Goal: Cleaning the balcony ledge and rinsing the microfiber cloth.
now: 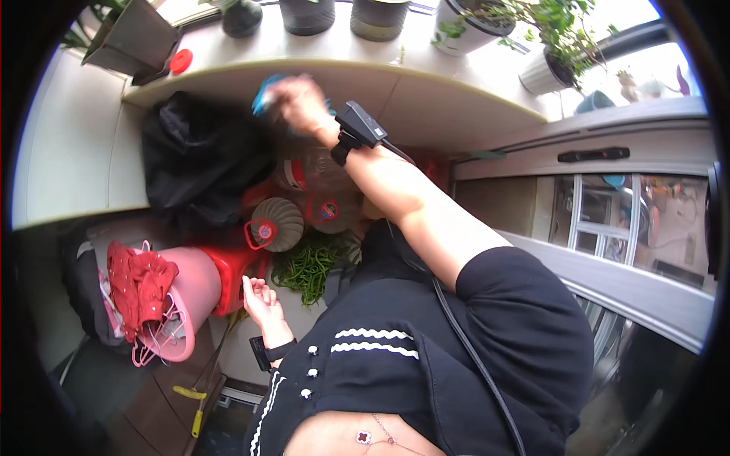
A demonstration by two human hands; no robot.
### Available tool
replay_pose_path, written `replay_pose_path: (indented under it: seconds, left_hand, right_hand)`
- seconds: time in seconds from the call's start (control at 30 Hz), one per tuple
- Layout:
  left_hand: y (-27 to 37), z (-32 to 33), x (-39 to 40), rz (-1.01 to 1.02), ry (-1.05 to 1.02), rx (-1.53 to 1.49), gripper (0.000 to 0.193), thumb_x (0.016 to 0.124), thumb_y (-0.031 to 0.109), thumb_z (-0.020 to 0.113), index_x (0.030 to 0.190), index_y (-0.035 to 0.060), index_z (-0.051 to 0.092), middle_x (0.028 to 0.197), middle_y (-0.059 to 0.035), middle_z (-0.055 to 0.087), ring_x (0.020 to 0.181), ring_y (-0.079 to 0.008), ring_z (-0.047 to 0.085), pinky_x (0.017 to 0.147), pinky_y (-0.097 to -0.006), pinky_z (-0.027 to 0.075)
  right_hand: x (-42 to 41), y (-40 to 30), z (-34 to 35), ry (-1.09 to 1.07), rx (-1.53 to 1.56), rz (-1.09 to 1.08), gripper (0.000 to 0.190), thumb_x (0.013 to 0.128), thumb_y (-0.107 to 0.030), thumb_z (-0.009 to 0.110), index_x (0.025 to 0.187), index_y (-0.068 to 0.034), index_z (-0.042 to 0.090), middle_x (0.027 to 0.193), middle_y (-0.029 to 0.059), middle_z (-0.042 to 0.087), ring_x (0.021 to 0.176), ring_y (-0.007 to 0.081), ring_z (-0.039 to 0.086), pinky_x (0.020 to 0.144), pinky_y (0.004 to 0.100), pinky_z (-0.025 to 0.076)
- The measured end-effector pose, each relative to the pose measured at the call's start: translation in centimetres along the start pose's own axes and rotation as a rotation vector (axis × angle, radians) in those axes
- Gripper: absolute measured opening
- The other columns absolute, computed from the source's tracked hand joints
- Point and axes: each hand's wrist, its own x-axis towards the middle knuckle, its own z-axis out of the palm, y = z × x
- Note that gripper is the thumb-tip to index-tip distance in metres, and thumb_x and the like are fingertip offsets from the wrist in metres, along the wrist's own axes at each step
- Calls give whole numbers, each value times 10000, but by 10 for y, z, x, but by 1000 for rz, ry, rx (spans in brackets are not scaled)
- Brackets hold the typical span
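My right hand [299, 102], blurred, is raised at the tiled wall [365, 97] under the window ledge, gripping a blue cloth [267, 96] that shows at its left and right sides. Below and to the left of it lies a large black bag or cover [199, 154]. My left hand [263, 302] is low in front of my body with its palm turned up, fingers slightly curled and nothing in it. Near it are a heap of green chili peppers or beans [311, 268] and a red plastic stool [231, 279].
Potted plants [379, 17] and a red cap [181, 61] stand on the ledge [319, 51]. Large plastic bottles [278, 224] crowd the corner. A pink bucket [194, 273] holds hangers and a red garment [137, 285]. A sliding door frame [627, 273] is at right.
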Motion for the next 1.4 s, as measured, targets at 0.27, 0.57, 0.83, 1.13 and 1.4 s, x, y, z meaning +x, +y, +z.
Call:
replay_pose_path:
  seconds: [0.27, 0.57, 0.83, 1.13, 1.4]
  left_hand:
    - [5, -17, 5, 38, 34, -79, 251, 859, 306, 540, 739, 85, 539, 648, -29, 551, 350, -54, 298, 296, -191, 209]
    - [-5, -20, 20, -10, -39, -182, 258, 876, 287, 516, 738, 72, 543, 642, -66, 586, 324, -62, 335, 296, -191, 229]
    - [-5, -21, 14, 36, 133, -223, 240, 865, 296, 528, 744, 89, 531, 618, -42, 561, 323, -62, 318, 295, -191, 223]
    - [-26, -37, 2, 57, 337, -358, 239, 863, 286, 538, 731, 87, 526, 613, -62, 571, 317, -51, 313, 303, -185, 220]
    - [-26, -26, 10, 40, 338, -401, 255, 858, 285, 546, 697, 87, 541, 598, -62, 566, 326, -52, 324, 313, -193, 217]
  right_hand:
    - [-44, -42, -81, 331, 304, 346, 278, 730, -124, 593, 995, -47, 565, 828, 136, 618, 787, 228, 605, 691, 349, 483]
    - [-29, 32, -145, 87, -776, -82, 282, 773, -147, 562, 1033, -38, 577, 1085, 125, 570, 1027, 305, 506, 900, 381, 380]
    - [76, -2, 23, -81, -588, -425, 356, 721, -85, 531, 1076, -70, 545, 1147, 117, 534, 1058, 294, 485, 886, 398, 385]
    - [163, -11, 137, -131, -478, -444, 404, 744, -108, 478, 1119, 42, 482, 1185, 188, 486, 1120, 350, 429, 984, 394, 301]
    - [228, 34, 168, -111, -601, -412, 378, 728, -190, 464, 1045, 3, 536, 1195, 173, 493, 1154, 320, 412, 987, 382, 293]
